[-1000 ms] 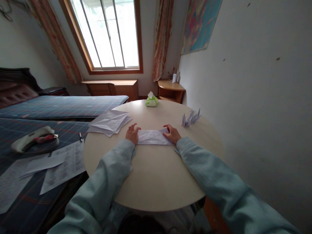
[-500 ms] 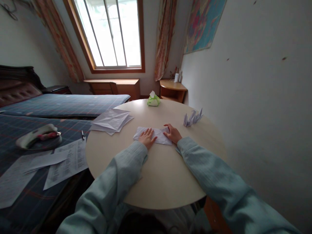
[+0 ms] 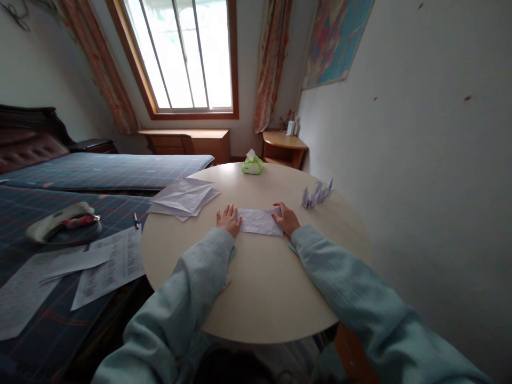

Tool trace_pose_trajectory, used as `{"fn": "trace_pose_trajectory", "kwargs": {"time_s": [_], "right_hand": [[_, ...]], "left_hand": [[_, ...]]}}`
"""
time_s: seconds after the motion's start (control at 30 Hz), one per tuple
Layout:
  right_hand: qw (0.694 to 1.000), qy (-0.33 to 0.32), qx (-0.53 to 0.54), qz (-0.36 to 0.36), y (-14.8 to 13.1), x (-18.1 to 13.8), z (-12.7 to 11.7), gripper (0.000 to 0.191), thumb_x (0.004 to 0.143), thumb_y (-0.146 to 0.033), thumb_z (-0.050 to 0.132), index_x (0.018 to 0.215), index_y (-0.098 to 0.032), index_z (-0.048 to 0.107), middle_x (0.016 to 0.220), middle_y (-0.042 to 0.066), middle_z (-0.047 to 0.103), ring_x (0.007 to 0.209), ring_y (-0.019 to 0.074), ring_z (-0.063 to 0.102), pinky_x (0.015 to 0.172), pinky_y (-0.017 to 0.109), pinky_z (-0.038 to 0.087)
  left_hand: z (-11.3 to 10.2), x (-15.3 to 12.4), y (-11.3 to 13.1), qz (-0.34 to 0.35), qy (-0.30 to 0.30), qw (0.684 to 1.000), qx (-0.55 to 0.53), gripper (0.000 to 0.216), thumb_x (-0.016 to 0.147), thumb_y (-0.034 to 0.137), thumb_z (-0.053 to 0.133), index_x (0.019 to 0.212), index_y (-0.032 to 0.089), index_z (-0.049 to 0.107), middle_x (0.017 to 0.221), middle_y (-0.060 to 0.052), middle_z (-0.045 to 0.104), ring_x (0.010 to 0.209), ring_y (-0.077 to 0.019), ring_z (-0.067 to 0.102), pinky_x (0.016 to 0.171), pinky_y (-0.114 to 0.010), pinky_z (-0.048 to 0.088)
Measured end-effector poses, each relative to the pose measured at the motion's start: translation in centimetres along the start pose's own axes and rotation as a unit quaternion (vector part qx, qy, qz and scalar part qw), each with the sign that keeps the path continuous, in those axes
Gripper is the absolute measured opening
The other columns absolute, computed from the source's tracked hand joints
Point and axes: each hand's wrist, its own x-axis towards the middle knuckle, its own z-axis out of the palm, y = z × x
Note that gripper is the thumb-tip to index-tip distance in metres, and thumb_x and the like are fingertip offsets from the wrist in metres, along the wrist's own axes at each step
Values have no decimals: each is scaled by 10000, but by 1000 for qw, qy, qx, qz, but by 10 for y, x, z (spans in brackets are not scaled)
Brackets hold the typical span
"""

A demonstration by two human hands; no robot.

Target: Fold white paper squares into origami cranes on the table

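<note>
A folded strip of white paper lies flat on the round beige table. My left hand rests flat on the paper's left end, fingers stretched out. At the paper's right end my right hand presses down with its fingers laid over the edge. Both arms wear pale blue sleeves.
Loose white sheets are stacked at the table's left. Folded paper figures stand at the right near the wall. A green tissue pack sits at the far edge. Printed papers, a pen and a pouch lie on the bed at left.
My left hand slid right across the paper, then back to its left end. The paper now lies as a narrower strip. My right hand has stayed on the right end.
</note>
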Motion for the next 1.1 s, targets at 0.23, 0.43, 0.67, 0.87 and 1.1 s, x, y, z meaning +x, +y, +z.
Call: {"fn": "trace_pose_trajectory", "kwargs": {"time_s": [0.23,0.43,0.67,0.87,1.1], "right_hand": [[985,56,-149,-63,-10,-7,-9,310,697,-98,452,1000,-141,502,1000,123,494,929,221,439,782,316,352],[957,-26,-85,-275,-36,-19,2,356,776,-164,379,1124,-205,438,1215,80,396,1109,187,342,929,360,267],[969,-134,-68,-195,-23,-13,21,440,826,-338,282,1221,-150,334,1277,91,347,1187,196,281,966,385,234],[979,-138,-120,-93,-9,-4,14,487,814,-417,280,1223,-158,337,1315,89,277,1214,220,218,973,406,190],[987,-85,-136,15,-1,-1,13,582,781,-487,298,1219,-105,333,1314,141,260,1209,253,211,966,431,162]], "left_hand": [[7,-7,17,171,-68,982,-38,440,801,200,232,1237,210,289,1331,-26,256,1227,-149,191,992,-369,191],[7,-12,25,164,-65,984,-12,442,825,344,215,1245,212,259,1341,-33,231,1239,-167,151,998,-399,169],[6,-11,24,159,-57,985,-29,449,824,358,220,1255,232,238,1339,-17,237,1233,-161,172,999,-387,172],[3,-11,24,141,-70,987,-28,462,815,397,235,1247,237,266,1345,-5,219,1236,-163,161,1002,-375,165],[2,-10,20,131,-73,988,-23,491,807,443,219,1252,239,256,1348,-7,211,1238,-180,154,1000,-386,158]]}}
